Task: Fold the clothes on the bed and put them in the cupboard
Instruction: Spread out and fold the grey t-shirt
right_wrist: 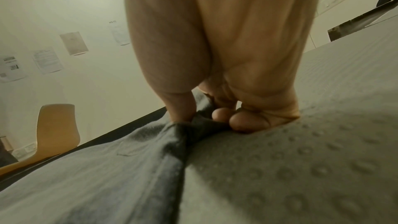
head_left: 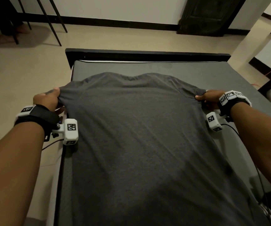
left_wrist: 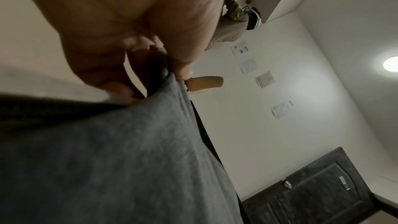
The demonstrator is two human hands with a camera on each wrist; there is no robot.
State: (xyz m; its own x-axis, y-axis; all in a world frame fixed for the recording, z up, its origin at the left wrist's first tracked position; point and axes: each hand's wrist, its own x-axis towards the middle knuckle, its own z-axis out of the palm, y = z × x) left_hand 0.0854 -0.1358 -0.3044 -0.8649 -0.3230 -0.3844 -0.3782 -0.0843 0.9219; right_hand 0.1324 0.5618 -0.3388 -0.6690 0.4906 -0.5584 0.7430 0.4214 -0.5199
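- The dark grey T-shirt [head_left: 136, 128] lies spread on the bed [head_left: 239, 75], its long axis running from the person's body toward the far end of the bed, with the collar at the far end.
- The left hand [head_left: 47, 99] is clamped on the left sleeve end, at the left edge of the bed; in the left wrist view the cloth [left_wrist: 120, 151] is pinched between thumb and fingers.
- The right hand [head_left: 209, 98] is clamped on the right sleeve end; in the right wrist view the fingertips [right_wrist: 241, 122] press the bunched cloth down on the bed cover.
- The two hands stand well apart, one on each side, and the shirt is stretched between them across its short axis.
- I judge that the next fold goes sideways: each sleeve must come inward toward the middle line of the shirt, and each hand is already nearest to its own sleeve.
- The cupboard cannot be identified with certainty in these views.
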